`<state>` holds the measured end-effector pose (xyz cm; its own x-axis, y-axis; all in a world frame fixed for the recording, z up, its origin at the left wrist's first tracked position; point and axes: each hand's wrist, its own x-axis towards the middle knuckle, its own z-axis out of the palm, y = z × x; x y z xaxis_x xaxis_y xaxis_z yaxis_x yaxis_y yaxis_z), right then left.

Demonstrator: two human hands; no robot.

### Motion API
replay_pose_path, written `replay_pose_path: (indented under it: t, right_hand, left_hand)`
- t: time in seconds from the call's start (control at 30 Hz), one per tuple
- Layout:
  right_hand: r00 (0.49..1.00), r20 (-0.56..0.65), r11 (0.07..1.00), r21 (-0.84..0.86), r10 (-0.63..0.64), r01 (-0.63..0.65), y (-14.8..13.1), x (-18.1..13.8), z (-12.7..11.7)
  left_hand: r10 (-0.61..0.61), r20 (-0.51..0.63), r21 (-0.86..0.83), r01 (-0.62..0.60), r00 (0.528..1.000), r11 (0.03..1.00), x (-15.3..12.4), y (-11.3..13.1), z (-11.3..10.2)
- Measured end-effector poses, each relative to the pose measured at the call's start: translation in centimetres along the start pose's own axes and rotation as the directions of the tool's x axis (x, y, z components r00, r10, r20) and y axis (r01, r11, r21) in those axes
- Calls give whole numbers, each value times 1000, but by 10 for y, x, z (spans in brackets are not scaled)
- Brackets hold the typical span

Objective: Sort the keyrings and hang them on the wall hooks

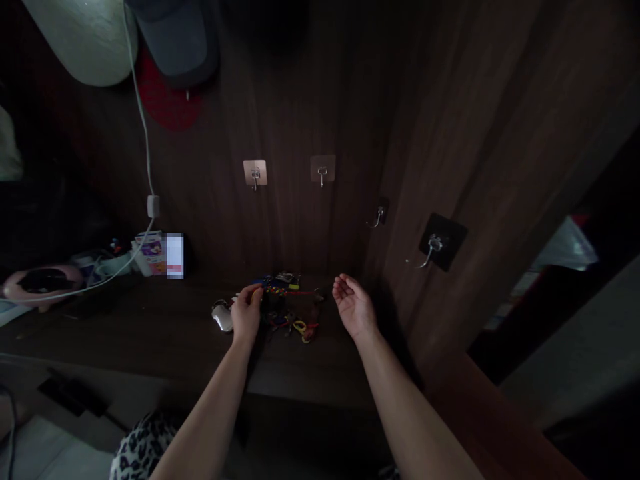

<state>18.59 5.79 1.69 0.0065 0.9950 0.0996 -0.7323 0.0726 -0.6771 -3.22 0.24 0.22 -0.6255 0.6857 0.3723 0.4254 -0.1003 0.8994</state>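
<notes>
Dark wooden furniture is filling the view, with a low ledge (305, 377) running beneath the person's arms. Nearest the camera, leopard-print clothing (143, 447) is showing below the forearms, which are reaching forward over the ledge. The left hand (246, 313) is curling inward, its fingertips (256, 292) closing at the edge of a tangle of keys and colourful keyrings (287, 310), though whether they are gripping a strand cannot be told. The right hand (354, 307) is lying open and palm-up, holding nothing, its fingers relaxed just beside the tangle.

That tangle is resting on the ledge between the hands, seemingly within easy reach of both, with a yellow ring (300, 327) hanging among its cords. A silver metal fob (222, 317) is lying just left of the left hand. Beyond them, the wooden panel is carrying a pale adhesive hook plate (255, 172), a second pale plate (323, 168), a small dark-backed hook (379, 215) and a larger black-backed hook (437, 245), their sticky backings probably sparing the wood from drilling. Farther left, a white cable (147, 133) is dropping down the panel through a white plug (153, 206), apparently slack enough to reach a pink appliance (43, 283) near a printed carton (149, 253).
</notes>
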Motion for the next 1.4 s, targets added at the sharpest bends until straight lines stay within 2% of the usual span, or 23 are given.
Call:
replay_pose_path:
  t: [0.1,0.17,0.23,0.3,0.33,0.4,0.47,0.53,0.63,0.73,0.83,0.9,0.93,1.0,1.07,1.1,1.13,1.23,1.4]
  right_hand:
    - [998,-60,999,-39,27,-30,1,1,-1]
    - [991,-132,986,-162,27,-48,3,2,-4]
    - [984,-177,933,-358,-22,-43,7,4,-7]
    - [987,-115,801,-598,-114,23,10,5,-10]
    - [986,-40,695,-713,-163,86,12,4,-11]
    - [962,134,423,-877,-236,226,15,1,-11]
    - [932,265,163,-937,-248,310,18,-4,-10]
    - [920,340,-12,-939,-197,344,20,-9,-7]
    - [913,400,-129,-912,-78,388,23,-15,-6]
    - [902,429,-167,-894,-49,416,25,-16,-7]
    - [894,434,-116,-899,-107,423,24,-13,-7]
    - [895,415,23,-906,-164,424,22,-10,-5]
    - [902,391,136,-899,-184,417,21,-8,-3]
    - [939,296,437,-831,-173,343,19,-7,1]
    - [980,193,740,-651,-50,167,17,-9,6]
    - [985,167,842,-536,33,63,16,-11,9]
    - [981,162,903,-428,112,-32,15,-13,11]
    - [951,193,953,-233,242,-196,11,-18,15]
    - [912,273,952,-92,305,-290,2,-18,13]
  left_hand:
    - [-2,-18,18,3,1000,1000,0,0,-1]
    - [4,-7,42,-4,1000,999,-1,3,-1]
    - [26,21,74,-28,999,997,-2,6,-2]
    - [55,47,105,-60,997,993,-4,9,-3]
    - [69,52,117,-75,996,990,-4,10,-3]
    - [86,56,132,-93,995,987,-5,10,-3]
    - [91,59,136,-98,994,986,-5,10,-3]
    - [89,62,139,-97,994,986,-5,9,-3]
    - [87,61,144,-95,994,985,-4,7,-3]
    - [94,68,148,-103,993,984,-4,7,-2]
    - [114,86,148,-126,990,981,-5,7,-2]
    - [127,93,146,-140,987,979,-5,8,-2]
    - [128,96,145,-141,987,979,-6,8,-2]
    - [123,103,148,-138,987,979,-7,10,-1]
    - [123,118,155,-141,985,978,-8,13,-1]
    - [128,128,159,-147,984,976,-8,14,-1]
    - [133,135,163,-154,982,975,-9,15,-1]
    - [132,149,170,-157,980,973,-10,16,-1]
    - [112,159,182,-141,981,973,-9,14,-1]
